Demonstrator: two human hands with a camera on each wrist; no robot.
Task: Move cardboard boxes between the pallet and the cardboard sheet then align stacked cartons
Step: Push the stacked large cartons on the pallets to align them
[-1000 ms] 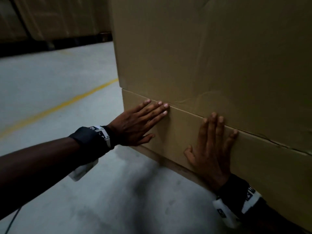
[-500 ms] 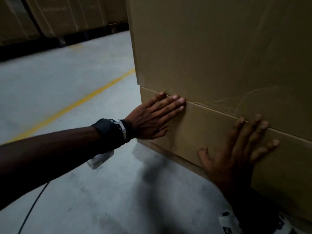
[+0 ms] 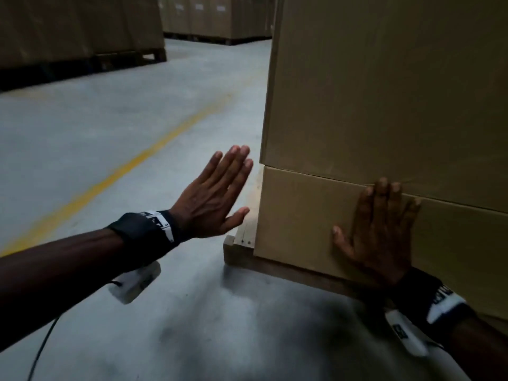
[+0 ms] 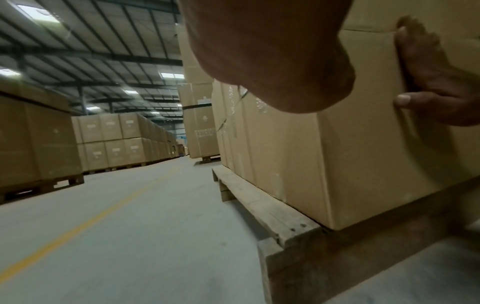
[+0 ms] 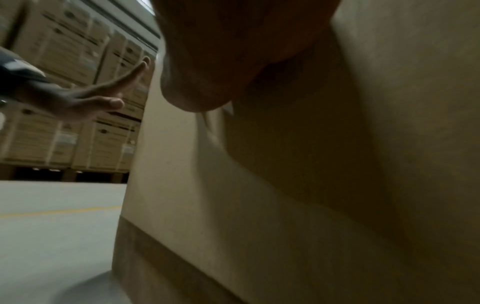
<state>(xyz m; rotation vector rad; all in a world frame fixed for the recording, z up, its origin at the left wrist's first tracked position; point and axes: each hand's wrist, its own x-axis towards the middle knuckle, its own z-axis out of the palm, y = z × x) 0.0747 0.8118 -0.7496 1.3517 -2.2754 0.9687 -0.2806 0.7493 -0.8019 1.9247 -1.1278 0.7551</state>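
Observation:
A low brown carton (image 3: pixel 308 215) sits on a wooden pallet (image 3: pixel 237 250), with a taller carton (image 3: pixel 384 92) stacked on it. My right hand (image 3: pixel 380 229) lies flat with straight fingers on the low carton's front face, fingertips at the seam between the two cartons. My left hand (image 3: pixel 217 196) hovers open in the air just left of the stack's corner, touching nothing. In the left wrist view the low carton (image 4: pixel 350 154) stands on the pallet (image 4: pixel 275 218) and my right hand (image 4: pixel 436 82) presses its face. In the right wrist view my left hand (image 5: pixel 85 96) floats beside the carton (image 5: pixel 259 205).
Grey concrete floor (image 3: pixel 110 133) with a yellow line (image 3: pixel 110 177) runs to the left. Rows of stacked cartons on pallets (image 3: pixel 77 31) stand across the aisle and farther back (image 4: pixel 116 139). A cable (image 3: pixel 38 350) hangs from my left wrist.
My left hand has lifted off the low carton's face and moved left, past the stack's corner. The right hand stays pressed on the carton. The view has shifted left, showing the pallet corner.

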